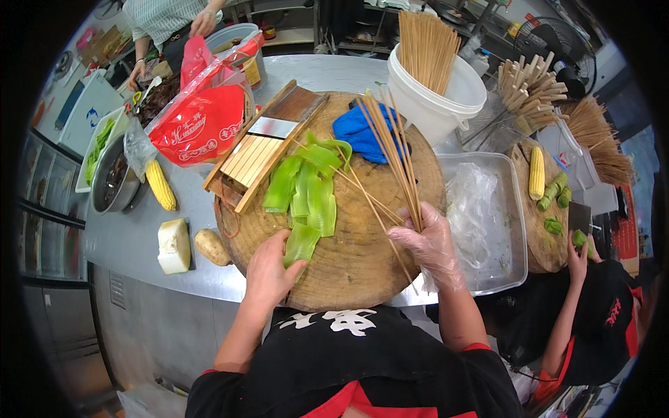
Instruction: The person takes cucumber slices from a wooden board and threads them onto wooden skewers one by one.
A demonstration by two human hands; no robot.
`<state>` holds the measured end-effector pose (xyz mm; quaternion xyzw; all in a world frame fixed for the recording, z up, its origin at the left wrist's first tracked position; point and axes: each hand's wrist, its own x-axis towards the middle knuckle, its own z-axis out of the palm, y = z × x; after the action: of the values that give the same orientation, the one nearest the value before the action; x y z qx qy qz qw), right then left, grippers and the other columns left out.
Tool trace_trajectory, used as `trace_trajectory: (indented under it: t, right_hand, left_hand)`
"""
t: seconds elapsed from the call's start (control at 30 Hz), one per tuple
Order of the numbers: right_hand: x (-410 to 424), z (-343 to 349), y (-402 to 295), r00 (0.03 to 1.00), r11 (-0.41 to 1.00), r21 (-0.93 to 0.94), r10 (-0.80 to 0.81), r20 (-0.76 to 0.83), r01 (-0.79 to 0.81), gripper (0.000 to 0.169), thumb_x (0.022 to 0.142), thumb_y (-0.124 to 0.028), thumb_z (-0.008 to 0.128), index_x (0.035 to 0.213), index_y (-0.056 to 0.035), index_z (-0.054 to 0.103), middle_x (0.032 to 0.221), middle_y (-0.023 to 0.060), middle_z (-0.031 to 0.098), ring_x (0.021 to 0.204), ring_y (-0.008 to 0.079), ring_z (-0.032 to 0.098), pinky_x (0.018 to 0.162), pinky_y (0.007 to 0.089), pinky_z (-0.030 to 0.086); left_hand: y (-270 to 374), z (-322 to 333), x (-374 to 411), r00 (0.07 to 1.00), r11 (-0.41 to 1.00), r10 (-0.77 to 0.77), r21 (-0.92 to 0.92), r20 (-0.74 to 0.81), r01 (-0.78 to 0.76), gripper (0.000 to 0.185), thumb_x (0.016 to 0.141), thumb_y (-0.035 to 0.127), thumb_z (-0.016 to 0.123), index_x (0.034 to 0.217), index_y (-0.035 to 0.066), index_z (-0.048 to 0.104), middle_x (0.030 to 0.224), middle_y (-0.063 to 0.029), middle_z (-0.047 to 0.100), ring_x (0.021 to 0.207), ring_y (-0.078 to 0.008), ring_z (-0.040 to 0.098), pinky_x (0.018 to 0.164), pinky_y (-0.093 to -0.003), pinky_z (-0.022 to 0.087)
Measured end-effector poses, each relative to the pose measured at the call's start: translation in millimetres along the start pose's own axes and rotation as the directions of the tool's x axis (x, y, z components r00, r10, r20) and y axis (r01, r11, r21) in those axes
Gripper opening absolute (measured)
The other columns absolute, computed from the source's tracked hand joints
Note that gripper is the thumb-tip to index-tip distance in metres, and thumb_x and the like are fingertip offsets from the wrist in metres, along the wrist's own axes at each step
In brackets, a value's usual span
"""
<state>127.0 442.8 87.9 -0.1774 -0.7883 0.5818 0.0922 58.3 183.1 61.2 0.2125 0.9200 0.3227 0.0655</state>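
Observation:
My left hand (pixel 272 269), bare, holds the near end of a thin green vegetable slice (pixel 301 243) between thumb and fingers. More wide green slices (pixel 313 198) lie overlapping beyond it on the round wooden chopping block (pixel 360 271). My right hand (pixel 431 243), in a clear plastic glove, grips a bundle of wooden skewers (pixel 394 151) that point away from me. Several loose skewers (pixel 368 196) lie on the block between the slices and that hand. A wooden slicer with a metal blade plate (pixel 272 127) rests at the block's left edge. A blue cloth (pixel 360 130) lies at the far side.
Left are a peeled corn cob (pixel 160 185), a pale vegetable chunk (pixel 174 245), a potato (pixel 211 247) and a red bag (pixel 209 123). A white bucket (pixel 439 112) of skewers and a plastic tray (pixel 517 245) stand right. A co-worker's hands (pixel 579 256) work beyond; another person stands far left.

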Motion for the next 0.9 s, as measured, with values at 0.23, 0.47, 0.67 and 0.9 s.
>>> trace_trajectory:
  t: [0.23, 0.47, 0.67, 0.9]
  right_hand:
    - [-10, -1, -10, 0.935, 0.880, -0.376, -0.344, -0.084, 0.290, 0.042, 0.058, -0.026, 0.082, 0.079, -0.0030, 0.053, 0.062, 0.0009, 0.042, 0.054, 0.0113, 0.040, 0.049, 0.0238, 0.036]
    - [-15, 6, -14, 0.650, 0.526, -0.627, -0.759, -0.041, 0.575, 0.052, 0.054, -0.041, 0.080, 0.078, -0.0066, 0.048, 0.058, 0.0051, 0.040, 0.047, 0.0215, 0.042, 0.042, 0.0295, 0.037]
    - [-13, 8, -11, 0.592, 0.436, -0.673, -0.806, 0.003, 0.598, 0.053, 0.054, -0.043, 0.079, 0.077, -0.0071, 0.048, 0.057, 0.0059, 0.041, 0.047, 0.0220, 0.044, 0.041, 0.0304, 0.038]
    - [-18, 2, -15, 0.926, 0.870, -0.354, -0.377, -0.031, 0.342, 0.043, 0.063, -0.032, 0.080, 0.075, -0.0059, 0.048, 0.057, -0.0005, 0.042, 0.048, 0.0125, 0.043, 0.039, 0.0268, 0.034]
  left_hand:
    - [-22, -3, 1, 0.956, 0.704, -0.164, -0.650, 0.243, 0.286, 0.021, 0.079, 0.004, 0.063, 0.099, -0.001, 0.057, 0.084, -0.0010, 0.059, 0.076, -0.0042, 0.051, 0.066, -0.0202, 0.043]
    - [-10, -11, 5, 0.973, 0.431, -0.162, -0.875, 0.165, 0.220, 0.018, 0.082, 0.004, 0.061, 0.098, 0.001, 0.056, 0.090, -0.0013, 0.060, 0.080, -0.0074, 0.054, 0.072, -0.0216, 0.045]
    - [-5, -5, 5, 0.968, 0.284, -0.177, -0.932, 0.178, 0.224, 0.021, 0.081, 0.004, 0.061, 0.101, 0.001, 0.055, 0.091, -0.0037, 0.060, 0.080, -0.0087, 0.055, 0.073, -0.0230, 0.046]
    - [-4, -2, 7, 0.966, 0.206, -0.155, -0.949, 0.209, 0.238, 0.020, 0.083, 0.003, 0.057, 0.103, 0.000, 0.052, 0.096, -0.0067, 0.060, 0.083, -0.0116, 0.058, 0.074, -0.0254, 0.049]
